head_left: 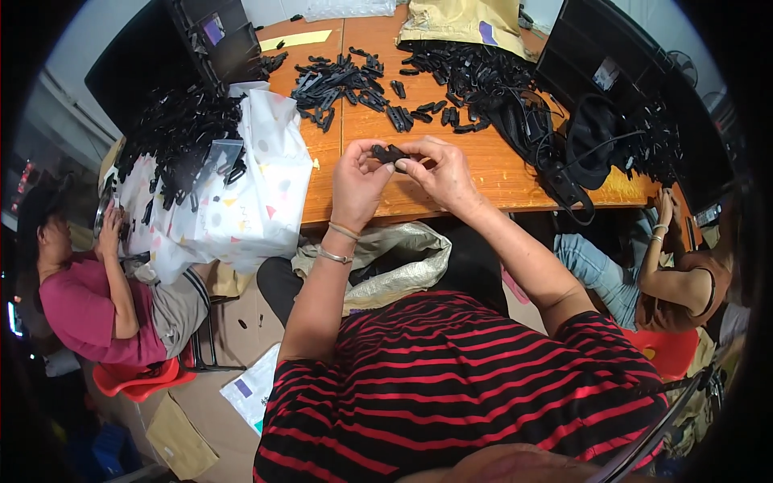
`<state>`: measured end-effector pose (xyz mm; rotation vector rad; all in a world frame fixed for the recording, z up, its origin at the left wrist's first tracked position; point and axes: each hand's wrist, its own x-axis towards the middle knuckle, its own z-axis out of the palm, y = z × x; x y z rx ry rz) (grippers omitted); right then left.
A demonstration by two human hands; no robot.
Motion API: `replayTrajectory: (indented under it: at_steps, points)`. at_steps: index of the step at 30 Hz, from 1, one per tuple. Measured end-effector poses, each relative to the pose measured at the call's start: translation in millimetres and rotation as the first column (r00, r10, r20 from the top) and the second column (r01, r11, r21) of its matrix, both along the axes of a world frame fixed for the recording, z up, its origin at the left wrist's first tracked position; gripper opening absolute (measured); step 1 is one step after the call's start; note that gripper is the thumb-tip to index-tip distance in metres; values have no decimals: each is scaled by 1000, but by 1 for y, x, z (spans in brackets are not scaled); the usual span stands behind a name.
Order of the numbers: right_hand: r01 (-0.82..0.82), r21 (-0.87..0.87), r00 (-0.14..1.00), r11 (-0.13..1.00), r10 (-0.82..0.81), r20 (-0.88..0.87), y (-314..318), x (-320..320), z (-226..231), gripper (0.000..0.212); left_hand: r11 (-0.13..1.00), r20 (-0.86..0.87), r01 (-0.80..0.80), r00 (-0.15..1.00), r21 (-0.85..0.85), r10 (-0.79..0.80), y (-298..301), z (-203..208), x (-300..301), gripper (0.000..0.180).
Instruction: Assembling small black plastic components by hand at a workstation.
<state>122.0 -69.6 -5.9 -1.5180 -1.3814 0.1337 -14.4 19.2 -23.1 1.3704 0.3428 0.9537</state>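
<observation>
Between both hands I hold a small black plastic piece (390, 153), just above the front edge of the wooden table. My left hand (358, 179) pinches its left end, with a bangle and a band on that wrist. The fingers of my right hand (440, 171) close on its right end, thumb in front. The exact kind of the piece is too small to make out, and fingertips cover part of it. Beyond my hands lie a pile of slim black plastic pieces (334, 84) and, to its right, a larger heap of similar black pieces (467, 76).
An open woven sack (403, 278) sits at my lap below the table edge. At left, a patterned white plastic sheet (270, 161) bears another black heap (181, 133). A black bag with straps (592, 145) lies at right. People sit on both sides; dark monitors (600, 60) flank the table.
</observation>
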Motion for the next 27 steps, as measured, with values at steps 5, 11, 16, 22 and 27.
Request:
replayTrajectory:
  at_steps: [5,11,16,22,27]
  points:
    - [3,-67,989,998,8,150,-6,-3,12,23,998,-14,-60,998,32,60,-9,6,0,30]
    - [17,2,972,1000,-17,236,-9,-4,13,21,989,-32,-133,990,57,135,-8,-4,5,29]
    - [43,-19,971,999,-37,238,-8,6,0,22,990,-69,-132,988,49,135,-11,-11,12,30]
    - [35,-52,987,998,-27,156,-4,16,-14,22,983,-170,-160,970,88,173,-13,-16,23,29]
    - [46,-1,992,999,-46,116,4,20,-19,20,972,-131,-195,968,132,212,-9,-20,28,29]
